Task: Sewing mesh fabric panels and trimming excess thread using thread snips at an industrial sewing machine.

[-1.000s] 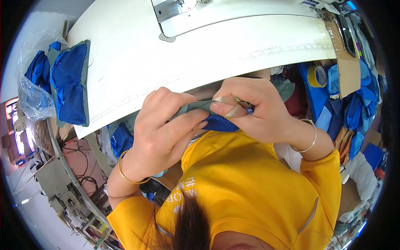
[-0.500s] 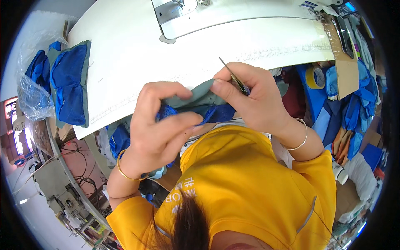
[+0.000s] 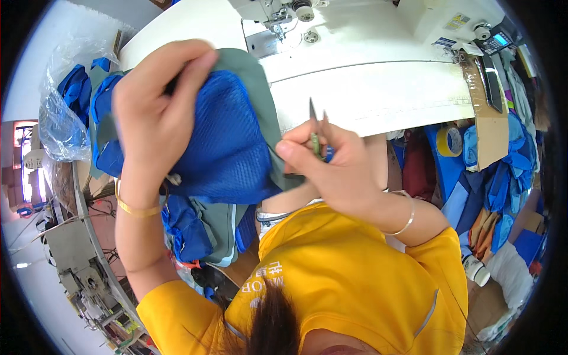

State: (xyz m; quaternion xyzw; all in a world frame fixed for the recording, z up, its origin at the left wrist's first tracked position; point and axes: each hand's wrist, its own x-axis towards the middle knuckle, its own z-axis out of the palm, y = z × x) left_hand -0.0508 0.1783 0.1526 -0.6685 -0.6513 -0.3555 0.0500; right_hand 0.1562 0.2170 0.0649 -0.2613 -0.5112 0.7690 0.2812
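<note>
My left hand (image 3: 157,112) pinches the top edge of a fabric piece (image 3: 228,127), blue mesh on a grey-green backing, and holds it up over the table's front edge. Thread snips (image 3: 313,121) sit in my right hand (image 3: 334,165), blades pointing away from me and spread a little apart. The right thumb tip lies at the fabric's right edge; whether it pinches the cloth, I cannot tell. Part of the fabric is hidden behind my left hand, which is slightly blurred.
A sewing machine (image 3: 278,29) stands at the table's far side. More blue and grey-green pieces (image 3: 106,157) lie at the left, with others (image 3: 189,228) hanging below. At the right are yellow tape (image 3: 449,142), cardboard (image 3: 492,133), a phone (image 3: 491,83) and heaped cloth (image 3: 503,177).
My left hand has moved up and left, spreading out the fabric that was bunched between both hands. My right hand has dropped slightly, still with the snips. The view has shifted, showing more sewing machine.
</note>
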